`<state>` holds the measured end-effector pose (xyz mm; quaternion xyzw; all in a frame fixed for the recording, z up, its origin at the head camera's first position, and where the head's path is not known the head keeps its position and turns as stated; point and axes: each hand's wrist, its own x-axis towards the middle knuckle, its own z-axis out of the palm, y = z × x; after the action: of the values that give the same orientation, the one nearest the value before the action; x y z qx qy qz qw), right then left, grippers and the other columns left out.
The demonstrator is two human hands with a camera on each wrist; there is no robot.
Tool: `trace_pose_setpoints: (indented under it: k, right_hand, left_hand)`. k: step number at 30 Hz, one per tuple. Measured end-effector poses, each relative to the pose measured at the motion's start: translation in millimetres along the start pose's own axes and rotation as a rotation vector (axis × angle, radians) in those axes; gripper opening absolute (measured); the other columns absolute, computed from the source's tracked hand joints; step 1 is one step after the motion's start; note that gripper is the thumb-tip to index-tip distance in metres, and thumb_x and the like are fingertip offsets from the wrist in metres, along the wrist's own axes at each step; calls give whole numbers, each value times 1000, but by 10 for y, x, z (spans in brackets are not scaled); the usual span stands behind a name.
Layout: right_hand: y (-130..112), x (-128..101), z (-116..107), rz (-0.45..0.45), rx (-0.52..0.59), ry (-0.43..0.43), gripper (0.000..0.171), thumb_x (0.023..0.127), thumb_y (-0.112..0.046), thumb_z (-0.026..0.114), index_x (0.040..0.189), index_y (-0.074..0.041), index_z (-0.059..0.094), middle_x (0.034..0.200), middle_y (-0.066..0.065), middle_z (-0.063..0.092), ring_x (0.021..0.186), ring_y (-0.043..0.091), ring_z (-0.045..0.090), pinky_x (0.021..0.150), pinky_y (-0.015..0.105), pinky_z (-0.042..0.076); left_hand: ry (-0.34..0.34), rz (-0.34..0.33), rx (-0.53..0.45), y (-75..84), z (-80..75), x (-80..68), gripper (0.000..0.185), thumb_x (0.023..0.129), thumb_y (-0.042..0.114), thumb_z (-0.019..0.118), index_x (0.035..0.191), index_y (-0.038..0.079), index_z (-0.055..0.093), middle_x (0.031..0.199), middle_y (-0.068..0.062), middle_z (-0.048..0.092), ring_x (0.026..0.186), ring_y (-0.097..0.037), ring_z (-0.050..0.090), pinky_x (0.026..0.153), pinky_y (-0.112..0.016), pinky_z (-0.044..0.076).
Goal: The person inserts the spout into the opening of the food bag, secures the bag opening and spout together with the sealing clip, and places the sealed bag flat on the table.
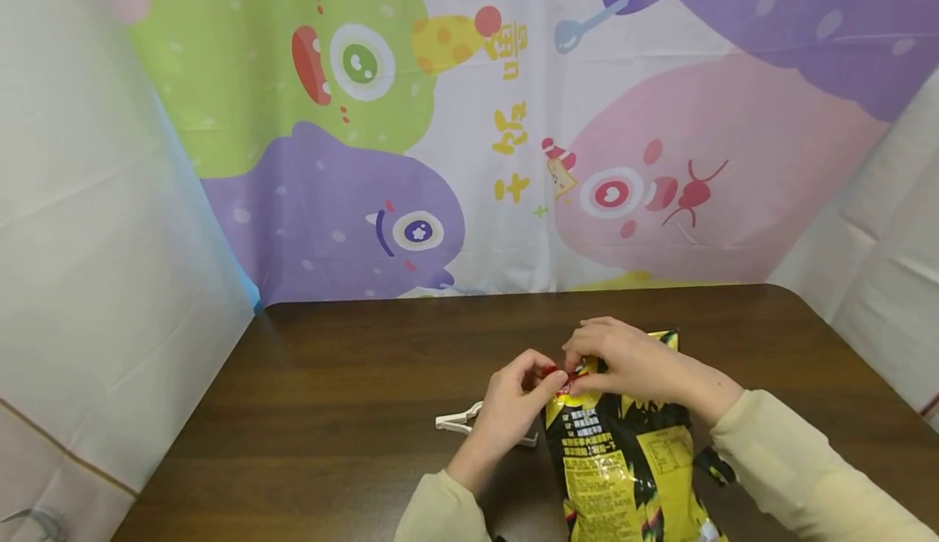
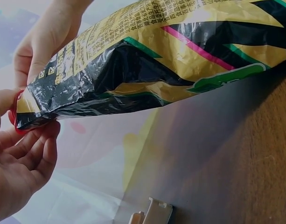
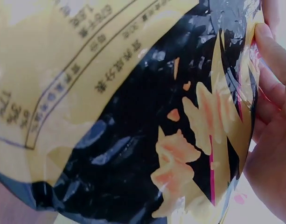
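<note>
A glossy black and yellow snack bag [image 1: 605, 464] covered in printed text lies on the table, its upper end raised between both hands. At its upper left corner, my left hand [image 1: 506, 399] pinches the edge between thumb and fingers, where a strip of red shows. Close beside it, my right hand [image 1: 623, 359] grips the same upper edge with curled fingers, some of them hidden behind the bag. The left wrist view shows both hands at the bag's narrow end. Left of the bag, partly behind my left hand, lies a white clip [image 1: 455, 422] with its arms spread.
The dark brown wooden table [image 1: 330, 412] reaches back to a cartoon-printed curtain [image 1: 499, 240]. A small dark object [image 1: 713, 467] sits to the right of the bag, under the right sleeve. Pale fabric walls [image 1: 95, 159] stand at both sides.
</note>
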<state>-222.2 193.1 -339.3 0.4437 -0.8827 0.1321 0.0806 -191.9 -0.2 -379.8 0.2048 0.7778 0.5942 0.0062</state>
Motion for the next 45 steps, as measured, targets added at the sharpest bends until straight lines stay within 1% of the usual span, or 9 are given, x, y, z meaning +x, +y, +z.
trace_pose_setpoints:
  k: [5, 13, 17, 21, 25, 31, 35, 41, 45]
  right_hand:
    - [10, 3, -27, 29, -39, -24, 29, 78, -50, 61, 89, -23, 65, 99, -9, 59, 97, 13, 55, 94, 43, 38]
    - [47, 84, -115, 49, 67, -181, 25, 76, -50, 64, 86, -26, 66, 102, -7, 59, 98, 14, 55, 84, 36, 45]
    - [42, 104, -156, 83, 123, -230, 19, 75, -45, 67, 83, -28, 65, 104, -6, 60, 105, 19, 55, 87, 38, 45]
    - [43, 110, -161, 85, 158, -209, 14, 74, -40, 69, 79, -27, 66, 97, -10, 62, 111, 24, 53, 93, 43, 41]
    - [38, 117, -157, 91, 193, -206, 10, 75, -36, 69, 78, -27, 67, 85, -19, 62, 111, 21, 54, 97, 47, 35]
    - [15, 109, -159, 108, 229, -236, 8, 79, -32, 67, 83, -25, 66, 83, -20, 61, 88, 4, 59, 105, 51, 22]
    - [5, 112, -154, 108, 234, -237, 7, 80, -29, 67, 84, -25, 66, 81, -20, 59, 81, -1, 58, 105, 50, 22]
    - [7, 118, -154, 122, 187, -220, 9, 77, -30, 70, 84, -25, 66, 81, -20, 59, 82, 1, 57, 104, 52, 24]
    - [8, 115, -167, 124, 127, -218, 14, 74, -34, 72, 83, -24, 67, 80, -19, 57, 80, 2, 57, 103, 54, 23]
  left_hand:
    - [0, -2, -9, -210, 47, 63, 14, 87, 24, 61, 93, 12, 61, 77, -1, 58, 67, -7, 49, 57, -18, 39]
    - [1, 0, -15, -234, 70, 65, 16, 86, 28, 62, 92, 13, 62, 76, 0, 58, 66, -7, 49, 57, -18, 40]
    - [0, -11, -30, -227, 75, 67, 14, 86, 25, 62, 93, 13, 62, 77, -1, 58, 67, -8, 49, 57, -18, 40]
    - [7, -9, -28, -231, 74, 76, 14, 86, 26, 62, 92, 13, 62, 78, 0, 58, 68, -7, 50, 59, -18, 41]
    - [8, 0, -23, -229, 64, 74, 16, 85, 28, 63, 91, 12, 61, 77, 0, 58, 68, -6, 50, 60, -19, 42]
    - [-3, -5, -25, -205, 42, 59, 17, 85, 28, 63, 90, 12, 62, 77, -1, 59, 68, -7, 51, 60, -20, 43]
    - [-3, -24, -29, -167, 21, 54, 14, 85, 24, 64, 91, 11, 62, 77, -2, 59, 67, -7, 51, 59, -19, 42]
    - [3, -38, -40, -35, -9, 27, 13, 84, 16, 65, 89, 5, 63, 78, -8, 62, 67, -8, 53, 59, -19, 43]
    - [6, -39, -29, -119, 9, 51, 14, 82, 20, 68, 86, 7, 64, 78, -7, 65, 66, -5, 54, 58, -18, 43]
